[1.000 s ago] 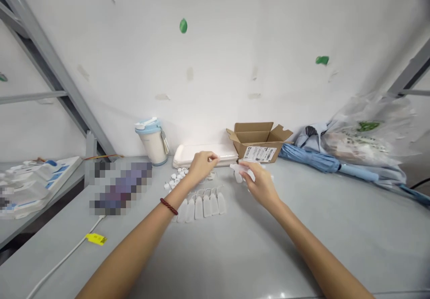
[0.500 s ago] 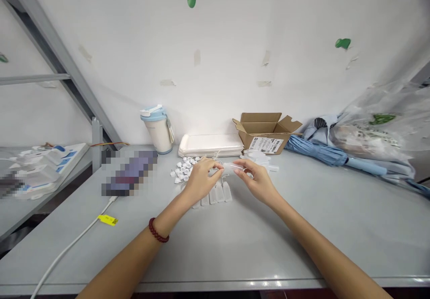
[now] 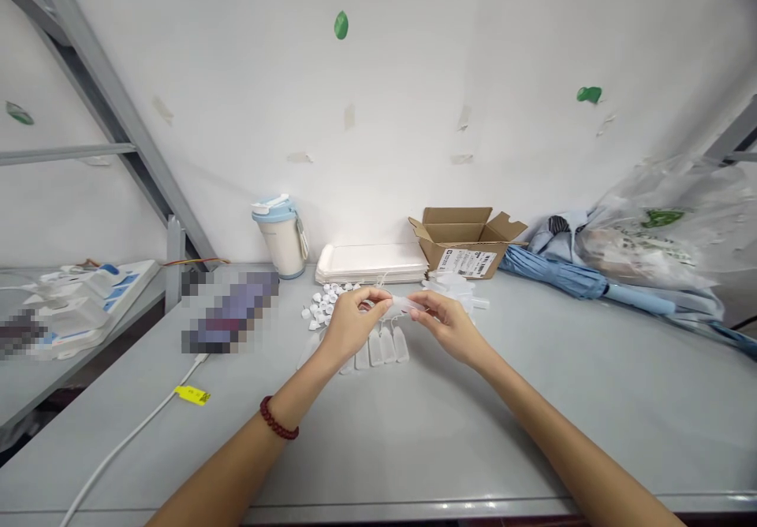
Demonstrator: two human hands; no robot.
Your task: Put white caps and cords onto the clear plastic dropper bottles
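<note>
Translucent plastic is pinched between your fingertips: your left hand (image 3: 352,325) grips the tube (image 3: 404,304) at one end, your right hand (image 3: 453,328) at the other. A second ago your left fingers were apart from it; it now has support at both ends. It looks pale and cloudy; covered ends cannot be inspected. Nearby lie strung pieces (image 3: 387,346), caps (image 3: 322,306) and, beyond, a box (image 3: 471,263).

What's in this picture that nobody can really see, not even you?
In the head view:
Clear piece: its ends, covered by the left hand and right hand.
Box: its bottom, behind its front wall.
Label: its words, too small.
Purple thing: its details, blurred into blocks.
Left arm: the elbow, cut off by the bottom edge.
</note>
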